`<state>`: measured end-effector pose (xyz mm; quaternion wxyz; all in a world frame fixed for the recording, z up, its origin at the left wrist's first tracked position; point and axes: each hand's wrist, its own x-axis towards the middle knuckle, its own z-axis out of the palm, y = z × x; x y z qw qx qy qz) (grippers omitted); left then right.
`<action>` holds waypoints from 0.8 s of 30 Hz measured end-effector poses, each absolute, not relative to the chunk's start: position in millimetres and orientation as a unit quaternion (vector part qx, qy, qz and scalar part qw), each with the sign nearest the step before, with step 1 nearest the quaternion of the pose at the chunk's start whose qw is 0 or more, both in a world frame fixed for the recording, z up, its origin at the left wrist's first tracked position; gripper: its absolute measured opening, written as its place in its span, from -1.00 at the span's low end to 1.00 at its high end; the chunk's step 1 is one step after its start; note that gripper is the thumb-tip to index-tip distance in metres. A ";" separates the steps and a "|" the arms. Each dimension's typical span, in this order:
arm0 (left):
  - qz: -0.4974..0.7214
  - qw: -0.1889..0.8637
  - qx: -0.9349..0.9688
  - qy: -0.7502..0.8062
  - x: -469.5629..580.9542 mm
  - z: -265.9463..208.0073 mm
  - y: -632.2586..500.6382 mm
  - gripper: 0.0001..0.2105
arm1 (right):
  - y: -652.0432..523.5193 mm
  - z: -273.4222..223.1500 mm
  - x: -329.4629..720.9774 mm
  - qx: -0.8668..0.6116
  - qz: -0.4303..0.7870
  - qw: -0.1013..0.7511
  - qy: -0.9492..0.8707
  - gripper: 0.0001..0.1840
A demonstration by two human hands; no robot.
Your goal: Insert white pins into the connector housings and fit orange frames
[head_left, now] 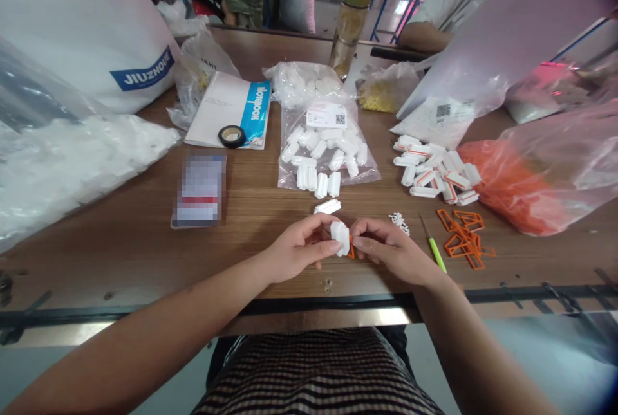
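Observation:
My left hand [311, 241] pinches a white plastic housing [340, 238] above the table near its front edge. From the other side, the fingers of my right hand [379, 242] close on a small orange plastic frame [351, 249], which meets the housing's right side; how far it sits inside is hidden. Just beyond my left hand lies another white housing [327, 206]. Right of my right hand are small white parts [399, 223], a pointed tool with a green handle [437, 254] and a loose heap of orange frames [466, 241].
A clear bag [284, 170] with white housings lies ahead. White pieces with orange strips [434, 174] are piled at right, beside a bag of orange parts [524, 193]. At left are a notebook [207, 112], black tape roll [232, 136] and large white bag [87, 29]. A bottle [348, 32] stands behind.

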<state>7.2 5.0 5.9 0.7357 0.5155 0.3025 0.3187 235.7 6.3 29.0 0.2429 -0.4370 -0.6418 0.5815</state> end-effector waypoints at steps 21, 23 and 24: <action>0.425 0.731 0.380 0.374 13.3 6.6 5.5 -0.64 | -13.2 9.8 208.8 -0.470 -0.062 0.234 -0.849 -0.83; 0.419 0.735 0.381 0.373 13.3 6.8 5.3 -0.64 | -13.4 8.9 208.1 -0.473 -0.053 0.229 -0.849 -0.83; 0.418 0.735 0.382 0.372 13.3 6.8 5.2 -0.64 | -13.6 8.5 207.9 -0.471 -0.056 0.226 -0.851 -0.82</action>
